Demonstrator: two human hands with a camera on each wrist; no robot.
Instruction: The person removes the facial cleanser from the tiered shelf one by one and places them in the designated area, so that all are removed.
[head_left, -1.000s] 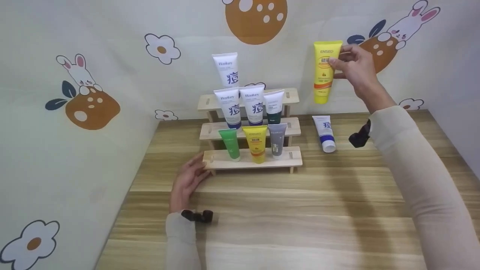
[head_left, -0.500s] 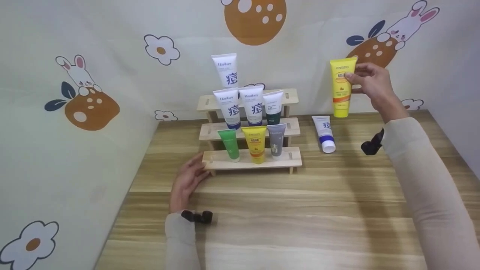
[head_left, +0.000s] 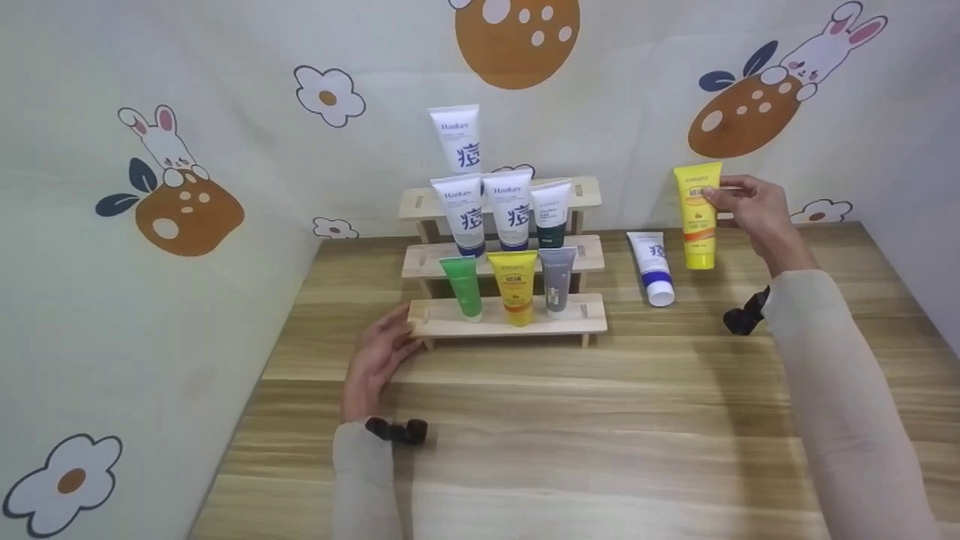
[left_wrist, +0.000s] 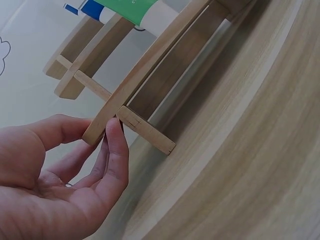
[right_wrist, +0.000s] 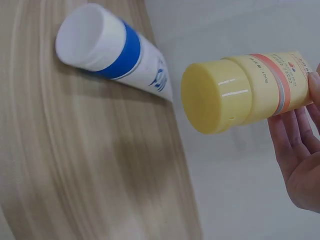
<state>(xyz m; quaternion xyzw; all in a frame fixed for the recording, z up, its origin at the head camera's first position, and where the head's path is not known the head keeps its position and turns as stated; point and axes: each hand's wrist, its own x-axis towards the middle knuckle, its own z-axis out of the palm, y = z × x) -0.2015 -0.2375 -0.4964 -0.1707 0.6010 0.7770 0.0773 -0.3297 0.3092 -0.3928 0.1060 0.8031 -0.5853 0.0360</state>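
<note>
My right hand (head_left: pixel 757 214) pinches a yellow squeeze tube (head_left: pixel 699 217) by its side, thumb in front and fingers behind. The tube hangs upright, cap down; the right wrist view shows its yellow cap (right_wrist: pixel 215 97) nearest the camera. Just left of it a white tube with a blue band (head_left: pixel 652 266) lies on the table. My left hand (head_left: pixel 379 360) grips the left end of the lowest step of a wooden three-tier display rack (head_left: pixel 480 324). In the left wrist view, thumb and fingers (left_wrist: pixel 117 160) pinch the end of that board (left_wrist: pixel 107 117).
On the bottom step stand a green tube (head_left: pixel 462 289), a yellow tube (head_left: pixel 514 289) and a grey tube (head_left: pixel 556 283). Two white tubes and a white-and-dark-green tube (head_left: pixel 551 214) fill the middle step. One white tube (head_left: pixel 457 139) stands on top. A patterned cloth wall (head_left: pixel 360 172) rises behind.
My right hand has carried the yellow tube to the right and lowered it from high against the wall to beside the lying white tube. The left hand stays on the rack.
</note>
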